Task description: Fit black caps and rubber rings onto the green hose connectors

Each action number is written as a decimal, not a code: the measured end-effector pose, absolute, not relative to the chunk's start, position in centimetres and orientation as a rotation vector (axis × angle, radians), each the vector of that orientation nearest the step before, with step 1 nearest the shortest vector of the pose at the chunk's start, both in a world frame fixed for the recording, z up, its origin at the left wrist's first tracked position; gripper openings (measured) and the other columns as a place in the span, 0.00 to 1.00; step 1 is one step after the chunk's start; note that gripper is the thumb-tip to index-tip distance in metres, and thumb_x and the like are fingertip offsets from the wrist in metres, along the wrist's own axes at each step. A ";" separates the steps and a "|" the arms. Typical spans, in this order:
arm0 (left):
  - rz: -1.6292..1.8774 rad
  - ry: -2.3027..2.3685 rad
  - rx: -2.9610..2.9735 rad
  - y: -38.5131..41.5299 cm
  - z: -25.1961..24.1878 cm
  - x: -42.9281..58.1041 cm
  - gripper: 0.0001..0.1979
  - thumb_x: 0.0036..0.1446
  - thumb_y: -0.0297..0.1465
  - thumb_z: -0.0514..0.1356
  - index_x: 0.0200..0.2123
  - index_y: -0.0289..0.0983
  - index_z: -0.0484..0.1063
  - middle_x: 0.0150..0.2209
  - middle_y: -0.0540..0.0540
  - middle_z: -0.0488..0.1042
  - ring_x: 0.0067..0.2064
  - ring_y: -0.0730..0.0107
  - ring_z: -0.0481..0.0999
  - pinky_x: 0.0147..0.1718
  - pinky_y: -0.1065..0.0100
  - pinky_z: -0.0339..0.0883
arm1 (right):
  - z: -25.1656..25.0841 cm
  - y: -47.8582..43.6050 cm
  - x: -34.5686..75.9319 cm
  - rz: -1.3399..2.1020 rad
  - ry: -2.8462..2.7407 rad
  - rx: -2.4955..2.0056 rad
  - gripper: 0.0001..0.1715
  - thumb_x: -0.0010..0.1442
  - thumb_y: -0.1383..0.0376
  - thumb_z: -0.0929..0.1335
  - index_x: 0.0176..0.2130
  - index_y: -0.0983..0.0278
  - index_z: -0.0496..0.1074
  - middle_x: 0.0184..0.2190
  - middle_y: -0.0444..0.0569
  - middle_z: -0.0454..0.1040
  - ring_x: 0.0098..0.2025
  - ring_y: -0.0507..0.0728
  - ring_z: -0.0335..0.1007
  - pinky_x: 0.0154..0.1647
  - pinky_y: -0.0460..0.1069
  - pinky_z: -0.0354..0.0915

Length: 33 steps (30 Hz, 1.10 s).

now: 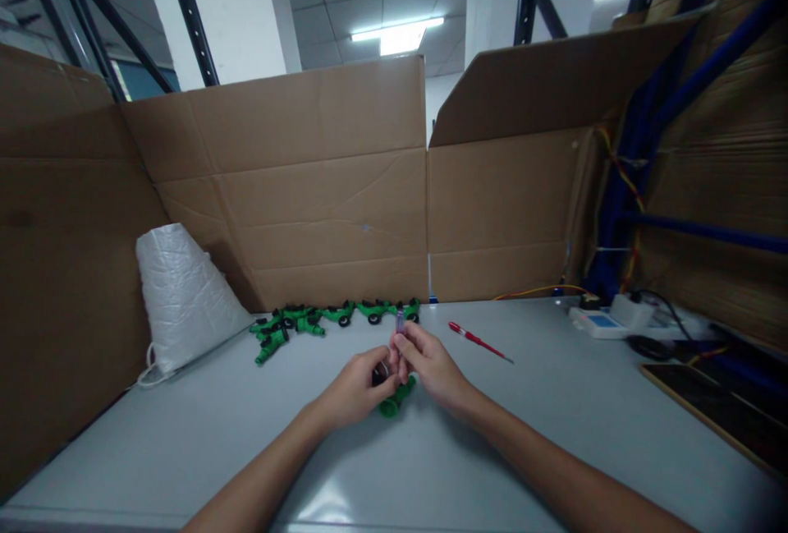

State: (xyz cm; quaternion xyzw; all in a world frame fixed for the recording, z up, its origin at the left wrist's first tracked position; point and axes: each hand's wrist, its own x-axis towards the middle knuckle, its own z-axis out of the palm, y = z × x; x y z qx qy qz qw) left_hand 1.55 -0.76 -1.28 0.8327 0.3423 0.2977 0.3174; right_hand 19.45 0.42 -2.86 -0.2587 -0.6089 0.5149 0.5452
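Note:
Both hands meet over the middle of the grey table. My left hand is closed around a green plastic part whose lower end sticks out below the fingers. My right hand pinches a small clear purplish piece held upright just above the green part. The fingertips of both hands touch. A row and small heap of similar green parts with black rings lies beyond the hands near the cardboard wall.
A red-handled screwdriver lies right of the hands. A white woven sack stands at the left. Cardboard walls enclose the back and left. A white device with cables and a dark board sit at the right.

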 end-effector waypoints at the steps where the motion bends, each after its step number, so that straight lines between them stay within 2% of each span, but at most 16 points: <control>1: 0.782 0.897 2.192 -0.8 -1.2 1.6 0.11 0.68 0.37 0.60 0.40 0.35 0.73 0.34 0.48 0.72 0.33 0.71 0.67 0.36 0.72 0.63 | -2.8 0.4 19.4 1.220 -1.447 -0.618 0.29 0.65 0.39 0.69 0.36 0.61 0.67 0.27 0.41 0.73 0.21 0.49 0.66 0.24 0.46 0.62; 18: 0.755 0.941 2.168 -0.9 -1.4 1.8 0.17 0.67 0.44 0.60 0.41 0.34 0.72 0.32 0.50 0.69 0.31 0.72 0.64 0.31 0.73 0.60 | -2.2 0.0 19.7 1.182 -1.474 -0.639 0.27 0.64 0.42 0.72 0.34 0.59 0.63 0.26 0.41 0.74 0.23 0.52 0.67 0.26 0.47 0.63; 33: 0.740 0.969 2.152 -0.8 -1.5 1.6 0.16 0.67 0.44 0.62 0.40 0.35 0.72 0.31 0.51 0.71 0.29 0.73 0.65 0.31 0.73 0.61 | -2.3 0.2 19.8 1.182 -1.480 -0.590 0.25 0.63 0.46 0.74 0.34 0.59 0.62 0.25 0.41 0.74 0.25 0.53 0.69 0.28 0.48 0.63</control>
